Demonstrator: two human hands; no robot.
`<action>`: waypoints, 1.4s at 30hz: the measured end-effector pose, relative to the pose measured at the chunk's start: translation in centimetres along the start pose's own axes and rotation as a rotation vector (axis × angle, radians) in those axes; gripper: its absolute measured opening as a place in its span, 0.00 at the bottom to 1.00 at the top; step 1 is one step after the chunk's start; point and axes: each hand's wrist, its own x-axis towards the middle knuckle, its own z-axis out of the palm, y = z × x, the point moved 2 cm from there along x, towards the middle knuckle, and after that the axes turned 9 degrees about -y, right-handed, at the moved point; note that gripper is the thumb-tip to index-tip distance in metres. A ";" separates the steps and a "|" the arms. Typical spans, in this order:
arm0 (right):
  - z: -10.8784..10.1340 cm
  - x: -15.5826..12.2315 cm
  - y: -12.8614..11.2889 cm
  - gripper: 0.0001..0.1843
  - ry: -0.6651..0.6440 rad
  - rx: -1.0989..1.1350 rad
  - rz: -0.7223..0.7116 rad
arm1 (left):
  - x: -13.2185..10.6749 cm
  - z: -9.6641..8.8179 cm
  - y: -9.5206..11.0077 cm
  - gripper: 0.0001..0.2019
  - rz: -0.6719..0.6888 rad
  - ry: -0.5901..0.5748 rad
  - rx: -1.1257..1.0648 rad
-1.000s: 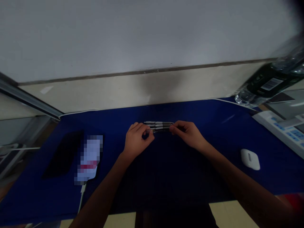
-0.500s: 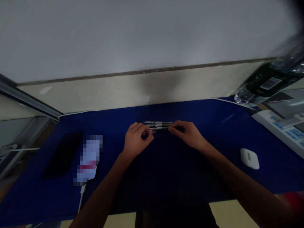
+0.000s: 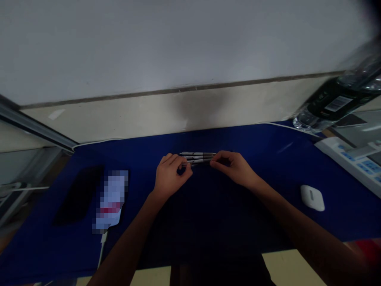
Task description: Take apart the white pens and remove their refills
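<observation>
Head view — left hand (image 3: pixel 170 177), right hand (image 3: pixel 233 168), holding three pens (image 3: pixel 198 157)

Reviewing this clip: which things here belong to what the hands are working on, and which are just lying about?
In use: three pens, pinched between the left hand and right hand.

Lying about: white earbud case, dark phone-like slab, pixelated packet, plastic bottle, white keypad with blue keys.

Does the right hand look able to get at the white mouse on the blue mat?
Probably yes: the right hand is holding three pens with the left hand, yet no object shows on the blue mat between it and the white mouse.
</observation>
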 end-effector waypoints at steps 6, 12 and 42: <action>0.0 0.0 0.0 0.11 0.026 0.035 0.008 | -0.1 0.0 0.1 0.06 0.011 0.006 -0.010; 0.8 -0.1 -0.5 0.14 -0.021 -0.045 -0.028 | -0.4 1.0 1.1 0.07 0.103 -0.097 -0.013; -2.7 -0.5 2.7 0.09 0.186 -0.863 0.402 | -0.2 1.2 0.6 0.10 0.030 -0.155 0.087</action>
